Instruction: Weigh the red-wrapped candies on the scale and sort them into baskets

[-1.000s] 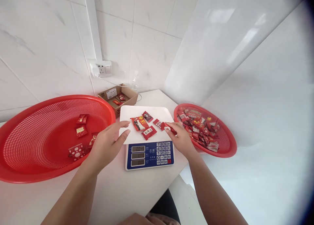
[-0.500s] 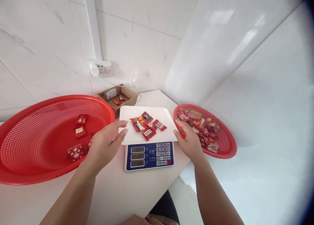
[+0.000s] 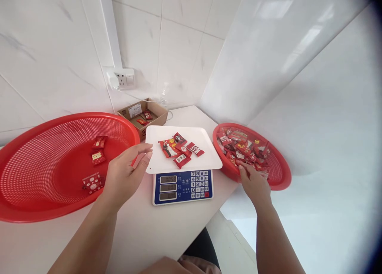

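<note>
Several small red snack packets (image 3: 168,148) lie on the white tray (image 3: 209,162) of a digital scale (image 3: 182,187) with a blue key panel. Beside the tray's left edge is my left hand (image 3: 127,170), its fingers apart and nothing in them. My right hand (image 3: 254,183) reaches over the near rim of the right red basket (image 3: 283,182), which holds a heap of red packets (image 3: 247,146). Its fingertips are at the near packets, thumb and fingers a little apart, and I see nothing gripped.
A large red basket (image 3: 32,146) with a few packets (image 3: 93,182) stands at the left. Behind the scale is an open cardboard box (image 3: 159,118) with packets inside. A plug sits in the wall socket (image 3: 121,79), and a clear bottle (image 3: 163,97) stands near the wall.
My right hand has moved from the tray's right edge rightward to the packets in the right basket. My left hand has stayed beside the tray. The view has shifted slightly.
</note>
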`<action>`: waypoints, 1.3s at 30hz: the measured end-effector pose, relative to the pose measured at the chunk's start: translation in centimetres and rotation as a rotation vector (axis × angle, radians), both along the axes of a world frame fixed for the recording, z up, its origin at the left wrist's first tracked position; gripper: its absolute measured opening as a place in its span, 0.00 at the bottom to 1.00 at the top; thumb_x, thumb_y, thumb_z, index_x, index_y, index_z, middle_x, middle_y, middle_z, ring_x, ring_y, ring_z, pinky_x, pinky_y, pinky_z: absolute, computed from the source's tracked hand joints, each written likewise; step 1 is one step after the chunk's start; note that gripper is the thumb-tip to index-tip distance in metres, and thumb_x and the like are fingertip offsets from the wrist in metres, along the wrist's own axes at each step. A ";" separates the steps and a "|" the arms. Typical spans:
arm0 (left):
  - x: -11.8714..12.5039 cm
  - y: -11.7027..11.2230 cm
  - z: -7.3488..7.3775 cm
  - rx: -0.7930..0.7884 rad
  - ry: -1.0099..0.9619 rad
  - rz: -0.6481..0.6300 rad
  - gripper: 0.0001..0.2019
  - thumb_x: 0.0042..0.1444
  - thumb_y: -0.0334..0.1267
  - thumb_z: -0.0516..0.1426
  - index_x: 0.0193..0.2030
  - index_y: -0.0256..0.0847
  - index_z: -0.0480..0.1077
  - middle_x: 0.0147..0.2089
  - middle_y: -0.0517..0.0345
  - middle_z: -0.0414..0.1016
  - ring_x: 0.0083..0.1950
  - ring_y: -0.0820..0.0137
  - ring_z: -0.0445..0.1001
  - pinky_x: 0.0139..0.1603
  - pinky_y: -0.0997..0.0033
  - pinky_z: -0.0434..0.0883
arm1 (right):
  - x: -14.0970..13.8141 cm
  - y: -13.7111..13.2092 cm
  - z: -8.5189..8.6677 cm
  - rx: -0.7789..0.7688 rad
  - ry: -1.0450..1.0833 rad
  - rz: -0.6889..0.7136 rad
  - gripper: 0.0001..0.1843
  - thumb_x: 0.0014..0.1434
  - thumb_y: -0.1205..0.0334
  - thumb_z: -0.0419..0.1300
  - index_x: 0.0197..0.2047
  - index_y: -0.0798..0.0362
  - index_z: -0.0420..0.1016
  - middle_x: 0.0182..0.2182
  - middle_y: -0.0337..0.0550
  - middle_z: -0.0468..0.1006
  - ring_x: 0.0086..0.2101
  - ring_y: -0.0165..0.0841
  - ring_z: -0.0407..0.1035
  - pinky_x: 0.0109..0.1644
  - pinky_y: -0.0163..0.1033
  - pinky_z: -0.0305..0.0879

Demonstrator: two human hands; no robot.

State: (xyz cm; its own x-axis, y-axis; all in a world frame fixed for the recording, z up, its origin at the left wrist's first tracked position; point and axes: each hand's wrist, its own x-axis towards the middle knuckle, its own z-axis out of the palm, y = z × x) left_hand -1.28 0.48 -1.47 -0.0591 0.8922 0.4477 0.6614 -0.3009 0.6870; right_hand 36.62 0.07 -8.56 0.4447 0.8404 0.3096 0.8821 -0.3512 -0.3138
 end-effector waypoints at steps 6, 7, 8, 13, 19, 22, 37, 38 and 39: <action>0.1 0.2 -0.1 -0.006 0.002 -0.013 0.14 0.60 0.47 0.52 0.46 0.45 0.74 0.47 0.57 0.81 0.49 0.65 0.78 0.49 0.67 0.74 | -1.0 -0.2 -1.0 0.048 -0.161 -0.039 0.25 0.63 0.52 0.42 0.46 0.50 0.79 0.30 0.53 0.79 0.27 0.41 0.68 0.30 0.42 0.57; 0.1 0.2 -0.1 -0.006 0.001 -0.012 0.14 0.60 0.47 0.52 0.46 0.45 0.74 0.47 0.58 0.81 0.49 0.65 0.78 0.49 0.67 0.74 | -1.0 -0.2 -1.2 0.086 -0.175 -0.039 0.26 0.63 0.52 0.42 0.46 0.51 0.79 0.30 0.53 0.79 0.27 0.40 0.68 0.30 0.42 0.57; 0.1 0.3 -0.1 -0.007 0.001 -0.011 0.14 0.60 0.47 0.52 0.45 0.46 0.74 0.47 0.58 0.81 0.49 0.65 0.78 0.49 0.67 0.74 | -1.1 -0.2 -1.5 0.125 -0.186 -0.040 0.26 0.63 0.52 0.43 0.45 0.52 0.79 0.29 0.53 0.79 0.27 0.39 0.68 0.31 0.42 0.57; 0.2 0.3 -0.3 -0.027 0.004 -0.015 0.15 0.60 0.48 0.52 0.46 0.45 0.74 0.47 0.57 0.81 0.49 0.65 0.78 0.48 0.68 0.74 | -1.1 0.0 -2.6 0.219 -0.203 -0.048 0.25 0.64 0.55 0.43 0.44 0.56 0.79 0.27 0.52 0.78 0.29 0.39 0.68 0.36 0.42 0.58; 0.2 0.7 -1.1 -0.143 0.116 -0.129 0.18 0.62 0.51 0.49 0.52 0.47 0.71 0.53 0.54 0.77 0.54 0.61 0.74 0.50 0.64 0.74 | -1.0 0.1 -2.8 0.230 -0.236 -0.030 0.25 0.65 0.55 0.43 0.44 0.57 0.79 0.28 0.52 0.78 0.30 0.39 0.69 0.38 0.42 0.59; 0.9 1.2 -1.9 -0.188 0.310 -0.321 0.22 0.63 0.52 0.47 0.59 0.47 0.66 0.62 0.51 0.69 0.64 0.57 0.65 0.60 0.54 0.68 | -0.9 0.2 -2.9 0.247 -0.240 -0.021 0.26 0.65 0.55 0.42 0.44 0.57 0.79 0.28 0.53 0.78 0.30 0.40 0.69 0.38 0.43 0.59; 4.1 3.3 -4.0 -0.323 0.626 -0.446 0.33 0.63 0.58 0.43 0.68 0.38 0.55 0.71 0.45 0.54 0.72 0.55 0.50 0.69 0.46 0.51 | -0.6 0.1 -3.1 0.319 -0.260 0.018 0.24 0.66 0.55 0.43 0.42 0.56 0.79 0.30 0.52 0.80 0.32 0.40 0.72 0.41 0.42 0.62; 4.0 2.9 -3.9 -0.338 0.633 -0.435 0.33 0.63 0.58 0.44 0.68 0.38 0.56 0.71 0.45 0.54 0.72 0.55 0.50 0.69 0.46 0.51 | -0.6 0.1 -3.1 0.322 -0.265 0.023 0.24 0.66 0.55 0.43 0.42 0.56 0.79 0.30 0.52 0.81 0.32 0.40 0.72 0.41 0.42 0.62; 3.9 2.5 -3.8 -0.352 0.638 -0.423 0.33 0.63 0.57 0.44 0.67 0.39 0.57 0.70 0.45 0.54 0.72 0.55 0.50 0.69 0.46 0.51 | -0.5 0.1 -3.1 0.324 -0.269 0.031 0.23 0.66 0.55 0.44 0.42 0.57 0.79 0.30 0.52 0.81 0.32 0.40 0.73 0.42 0.42 0.62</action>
State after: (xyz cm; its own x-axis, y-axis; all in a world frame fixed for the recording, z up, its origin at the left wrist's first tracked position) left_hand 2.63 2.98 -5.26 0.4820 0.8758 -0.0267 0.8342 -0.4494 0.3196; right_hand 36.09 0.21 -11.70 0.2882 0.6922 0.6617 0.9562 -0.2447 -0.1605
